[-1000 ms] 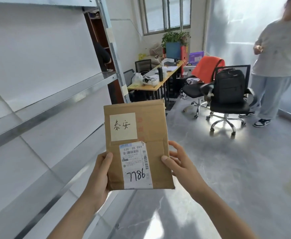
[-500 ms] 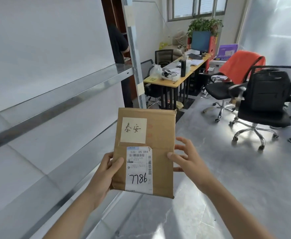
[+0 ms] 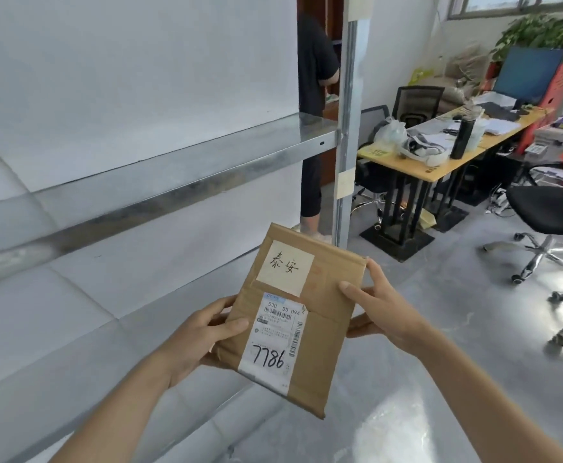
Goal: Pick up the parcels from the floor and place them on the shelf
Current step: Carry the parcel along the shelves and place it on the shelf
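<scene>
Head cam: flat brown cardboard parcel (image 3: pixel 320 329) held in mid-air w/ both hands, beside grey metal shelf (image 3: pixel 159 172). Cream note w/ handwritten characters; white label reads "530 05 094", "7786". Left hand (image 3: pixel 203 335) & right hand (image 3: pixel 383 309) pinch parcel's edges, thumbs on top.

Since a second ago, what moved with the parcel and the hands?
The parcel tipped from upright to slanting, its top leaning right. The right hand, which had been off its edge with fingers spread, closed on the right edge. The view swung left toward the shelf, and the person in the pale shirt dropped out of sight. The left hand kept its grip on the lower left edge.
</scene>
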Demonstrator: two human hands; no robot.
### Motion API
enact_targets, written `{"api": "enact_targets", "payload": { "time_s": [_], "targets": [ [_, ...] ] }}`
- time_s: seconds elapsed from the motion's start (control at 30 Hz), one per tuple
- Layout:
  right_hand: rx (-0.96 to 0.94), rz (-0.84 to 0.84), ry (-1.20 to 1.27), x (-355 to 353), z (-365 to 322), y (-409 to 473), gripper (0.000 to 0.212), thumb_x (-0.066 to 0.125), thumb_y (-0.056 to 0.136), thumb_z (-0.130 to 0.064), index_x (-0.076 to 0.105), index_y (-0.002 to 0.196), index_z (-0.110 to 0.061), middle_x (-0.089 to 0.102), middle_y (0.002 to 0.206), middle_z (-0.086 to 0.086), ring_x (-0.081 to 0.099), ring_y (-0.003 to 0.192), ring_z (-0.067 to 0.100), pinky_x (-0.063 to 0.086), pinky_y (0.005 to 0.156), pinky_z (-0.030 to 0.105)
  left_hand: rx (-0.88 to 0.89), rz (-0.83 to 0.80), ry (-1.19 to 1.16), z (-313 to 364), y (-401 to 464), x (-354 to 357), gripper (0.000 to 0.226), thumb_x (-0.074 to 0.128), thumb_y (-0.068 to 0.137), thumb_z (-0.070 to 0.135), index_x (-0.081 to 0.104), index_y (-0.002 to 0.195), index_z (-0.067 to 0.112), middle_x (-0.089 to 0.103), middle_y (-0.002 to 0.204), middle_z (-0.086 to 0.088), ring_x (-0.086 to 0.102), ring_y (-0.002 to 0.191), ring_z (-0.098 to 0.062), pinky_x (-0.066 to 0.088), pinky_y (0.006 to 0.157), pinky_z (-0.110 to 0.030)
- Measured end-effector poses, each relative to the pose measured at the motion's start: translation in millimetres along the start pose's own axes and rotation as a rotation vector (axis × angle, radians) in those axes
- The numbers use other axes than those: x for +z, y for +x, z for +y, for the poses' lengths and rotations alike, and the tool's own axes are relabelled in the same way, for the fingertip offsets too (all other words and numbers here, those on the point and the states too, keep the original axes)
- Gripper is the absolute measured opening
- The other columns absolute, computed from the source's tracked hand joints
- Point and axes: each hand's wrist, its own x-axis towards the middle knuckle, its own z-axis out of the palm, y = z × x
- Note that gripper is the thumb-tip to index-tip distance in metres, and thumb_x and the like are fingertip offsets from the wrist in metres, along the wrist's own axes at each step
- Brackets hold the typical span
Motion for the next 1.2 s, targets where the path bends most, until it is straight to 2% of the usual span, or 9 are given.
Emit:
{"api": "enact_targets", "payload": {
  "time_s": [0.1, 0.23, 0.37, 0.53, 0.63, 0.77, 0.9, 1.03, 1.2],
  "targets": [
    [-0.013, -0.032, 0.046, -5.7, -6.4, 52.6, 0.042, 0.062, 0.102, -0.031, 0.037, 0.134, -0.040, 0.062, 0.134, 0.012, 0.081, 0.083, 0.037, 0.067, 0.073, 0.053, -0.023, 0.078, -0.049, 9.7, 35.5, -8.3, 0.042, 0.077, 0.090, 0.018, 0.072, 0.125, 0.039, 0.080, 0.120, -0.003, 0.074, 0.112, -0.031, 0.063, 0.085, -0.050],
    [0.070, -0.091, 0.051, -11.0, -1.2, 111.8, 0.043, 0.058, 0.105, -0.026, 0.036, 0.139, -0.035, 0.059, 0.138, 0.012, 0.081, 0.085, 0.042, 0.066, 0.077, 0.055, -0.100, 0.260, -0.197, 2.1, 80.3, -1.2, 0.032, 0.074, 0.092, 0.019, 0.071, 0.124, 0.020, 0.080, 0.113, -0.013, 0.075, 0.096, -0.030, 0.059, 0.077, -0.039],
    [0.104, -0.075, 0.061, -8.6, -8.2, 163.5, 0.033, 0.056, 0.106, -0.026, 0.038, 0.134, -0.031, 0.064, 0.124, 0.004, 0.080, 0.087, 0.045, 0.065, 0.081, 0.056, -0.113, 0.409, -0.276, 11.7, 129.8, 1.5, 0.029, 0.072, 0.094, 0.028, 0.067, 0.116, 0.010, 0.078, 0.100, -0.013, 0.071, 0.084, -0.026, 0.056, 0.079, -0.039],
    [0.200, -0.011, 0.121, 8.6, -17.1, 222.5, 0.040, 0.057, 0.105, -0.026, 0.035, 0.137, -0.032, 0.051, 0.139, 0.010, 0.079, 0.087, 0.048, 0.065, 0.080, 0.052, -0.096, 0.589, -0.326, 11.9, 201.0, -26.0, 0.061, 0.086, 0.059, 0.049, 0.076, 0.104, 0.009, 0.083, 0.098, -0.013, 0.078, 0.097, -0.033, 0.059, 0.100, -0.050],
    [0.232, 0.024, 0.099, 21.2, -20.6, 248.3, 0.048, 0.055, 0.106, -0.028, 0.029, 0.145, -0.035, 0.050, 0.134, 0.007, 0.079, 0.086, 0.048, 0.065, 0.082, 0.051, -0.132, 0.698, -0.323, -20.0, 251.6, -47.2, 0.074, 0.086, 0.050, 0.053, 0.072, 0.108, 0.010, 0.083, 0.100, -0.012, 0.078, 0.097, -0.034, 0.059, 0.098, -0.054],
    [0.254, 0.061, 0.058, 29.7, -20.6, 272.1, 0.054, 0.053, 0.106, -0.031, 0.026, 0.153, -0.035, 0.060, 0.115, 0.010, 0.079, 0.083, 0.045, 0.067, 0.070, 0.056, -0.177, 0.718, -0.299, -10.5, 265.3, -29.0, 0.069, 0.071, 0.063, 0.053, 0.065, 0.116, 0.009, 0.079, 0.108, -0.012, 0.075, 0.099, -0.032, 0.059, 0.097, -0.051],
    [0.251, 0.129, 0.034, 39.0, -18.1, 285.8, 0.064, 0.055, 0.105, -0.033, 0.022, 0.160, -0.036, 0.058, 0.113, 0.008, 0.078, 0.083, 0.038, 0.066, 0.054, 0.044, -0.205, 0.691, -0.260, 14.2, 269.7, -12.6, 0.031, 0.063, 0.093, 0.036, 0.057, 0.117, 0.016, 0.074, 0.117, -0.012, 0.071, 0.107, -0.032, 0.057, 0.100, -0.053],
    [0.165, 0.193, -0.010, 41.3, -9.9, 289.5, 0.070, 0.055, 0.106, -0.028, 0.018, 0.162, -0.047, 0.054, 0.091, -0.005, 0.077, 0.091, 0.039, 0.067, 0.068, 0.048, -0.208, 0.658, -0.191, 20.1, 281.9, -7.0, 0.029, 0.057, 0.100, 0.037, 0.054, 0.127, 0.026, 0.068, 0.128, -0.004, 0.064, 0.119, -0.028, 0.049, 0.109, -0.046],
    [0.092, 0.182, -0.072, 41.3, -2.9, 292.8, 0.048, 0.050, 0.108, -0.031, 0.043, 0.154, -0.044, 0.059, 0.082, -0.016, 0.077, 0.096, 0.035, 0.067, 0.078, 0.049, -0.187, 0.647, -0.161, 27.1, 294.5, -1.6, 0.042, 0.052, 0.103, 0.037, 0.053, 0.143, 0.024, 0.066, 0.133, 0.001, 0.062, 0.124, -0.024, 0.045, 0.115, -0.046]
  ]
}}
